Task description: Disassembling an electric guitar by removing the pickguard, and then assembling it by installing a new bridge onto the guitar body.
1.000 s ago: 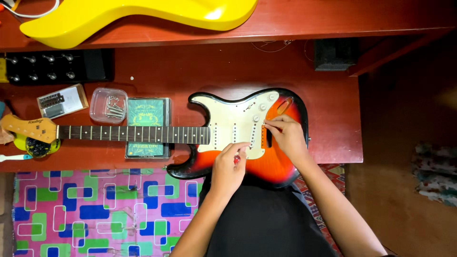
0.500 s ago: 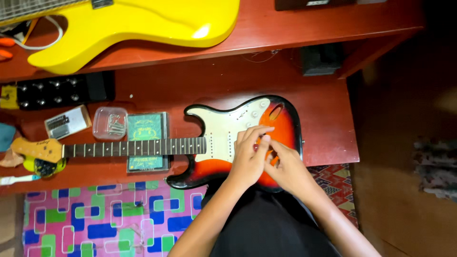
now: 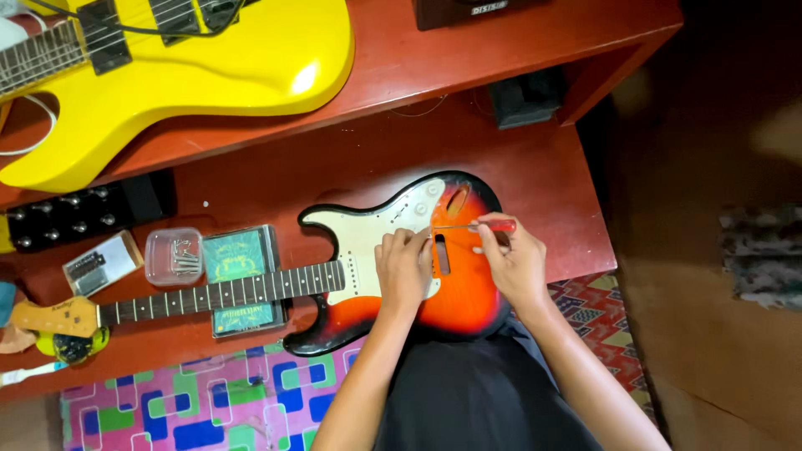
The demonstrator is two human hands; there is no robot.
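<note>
Right hand (image 3: 515,260) pinches a red-handled screwdriver (image 3: 476,225), shaft lying across the sunburst guitar (image 3: 468,288) on the red bench (image 3: 551,188). Left hand (image 3: 404,266) presses fingers down on the white pickguard (image 3: 368,242). Yellow guitar (image 3: 209,75) beyond.

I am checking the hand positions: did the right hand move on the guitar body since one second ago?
Yes. The right hand slid from the pickguard's control end toward the lower body edge and now holds a red-handled screwdriver.
</note>
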